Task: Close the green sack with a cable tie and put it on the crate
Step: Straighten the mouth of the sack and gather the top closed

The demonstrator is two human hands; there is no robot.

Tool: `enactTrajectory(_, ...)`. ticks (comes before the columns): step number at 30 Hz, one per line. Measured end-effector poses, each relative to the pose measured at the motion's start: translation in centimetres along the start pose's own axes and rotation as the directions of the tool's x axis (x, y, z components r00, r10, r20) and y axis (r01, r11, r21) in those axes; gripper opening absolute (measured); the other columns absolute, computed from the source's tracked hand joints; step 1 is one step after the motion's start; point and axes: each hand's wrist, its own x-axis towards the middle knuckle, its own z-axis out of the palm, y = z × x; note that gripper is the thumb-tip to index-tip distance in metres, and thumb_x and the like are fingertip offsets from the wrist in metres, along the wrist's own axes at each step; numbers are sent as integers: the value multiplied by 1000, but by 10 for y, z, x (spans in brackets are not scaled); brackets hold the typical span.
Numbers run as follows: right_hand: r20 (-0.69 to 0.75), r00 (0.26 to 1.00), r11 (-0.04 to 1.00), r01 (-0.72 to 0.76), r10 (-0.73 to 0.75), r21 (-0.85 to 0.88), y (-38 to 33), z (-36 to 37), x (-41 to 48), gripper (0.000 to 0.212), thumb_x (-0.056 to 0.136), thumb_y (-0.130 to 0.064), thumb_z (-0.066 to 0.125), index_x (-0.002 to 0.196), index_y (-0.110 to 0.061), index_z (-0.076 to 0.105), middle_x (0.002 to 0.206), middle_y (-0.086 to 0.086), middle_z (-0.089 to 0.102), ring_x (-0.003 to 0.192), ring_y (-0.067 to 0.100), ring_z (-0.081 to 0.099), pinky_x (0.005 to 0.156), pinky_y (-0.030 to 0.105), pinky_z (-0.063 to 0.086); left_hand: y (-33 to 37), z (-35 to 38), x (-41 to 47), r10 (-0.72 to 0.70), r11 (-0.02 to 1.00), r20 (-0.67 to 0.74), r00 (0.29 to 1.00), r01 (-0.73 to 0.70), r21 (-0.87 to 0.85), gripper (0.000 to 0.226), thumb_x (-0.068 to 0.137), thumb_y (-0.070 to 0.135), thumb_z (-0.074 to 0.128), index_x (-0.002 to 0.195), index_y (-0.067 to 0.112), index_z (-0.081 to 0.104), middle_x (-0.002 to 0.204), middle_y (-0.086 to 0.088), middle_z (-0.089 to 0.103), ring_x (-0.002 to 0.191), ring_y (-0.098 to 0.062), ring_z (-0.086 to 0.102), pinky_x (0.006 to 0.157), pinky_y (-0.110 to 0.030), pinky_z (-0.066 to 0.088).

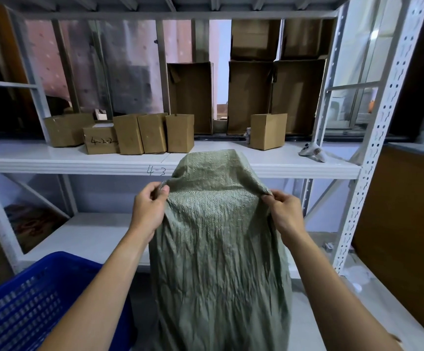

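**Sack held up at the mouth**

While the green sack (218, 249) hangs upright at centre, the left hand (148, 209) pinches its rim at ten o'clock, the right hand (285, 214) at two; blue crate (28, 300) sits at eight o'clock.

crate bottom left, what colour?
Blue, with a slotted lattice wall: the crate, best seen in the head view, the only one available.

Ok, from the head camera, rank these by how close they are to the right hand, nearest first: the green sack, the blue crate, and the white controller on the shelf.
1. Green sack: pinched at its top edge by the right hand.
2. White controller: up on the shelf, above and to the right of that hand.
3. Blue crate: low at the far left, beyond the left hand.
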Motion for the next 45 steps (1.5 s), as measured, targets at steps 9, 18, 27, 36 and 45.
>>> enactTrajectory(9,-23,960,749,202,-279,-630,-4,2,-1,23,95,-24,53,101,-16,74,90,17,69,84,38,62,67,35,42,14,-14,0,252,880,-128,959,-172,443,13,92,30,70,97,20,75,94,-9,63,83,-26,59,78,-37,49)
enactTrajectory(18,9,1000,999,-17,18,-37,-1,7,-3,24,91,-4,54,90,-11,77,81,9,72,77,21,64,70,30,49,13,-6,-2,-206,965,-57,977,193,-179,9,98,8,59,94,11,67,89,-6,68,85,-22,63,86,-36,52)
enactTrajectory(27,311,914,755,-394,262,523,7,8,0,19,98,-10,51,113,-2,61,100,17,62,88,24,62,77,32,50,4,-5,11,-406,784,214,889,459,-418,21,102,4,47,89,12,61,71,-4,70,68,-17,63,62,-29,52)
enactTrajectory(36,312,911,744,-402,268,534,3,15,-4,24,86,-15,46,91,0,64,82,18,63,74,28,61,73,35,49,-11,7,8,-496,715,153,855,502,-486,13,100,12,52,99,9,65,101,-14,69,92,-29,67,75,-39,57)
enactTrajectory(45,143,975,943,-203,169,264,5,19,-1,15,88,-5,55,76,-14,55,59,1,46,55,14,43,49,26,33,-4,8,1,-381,744,265,886,464,-481,37,90,25,69,117,0,70,114,-20,73,104,-32,71,94,-44,55)
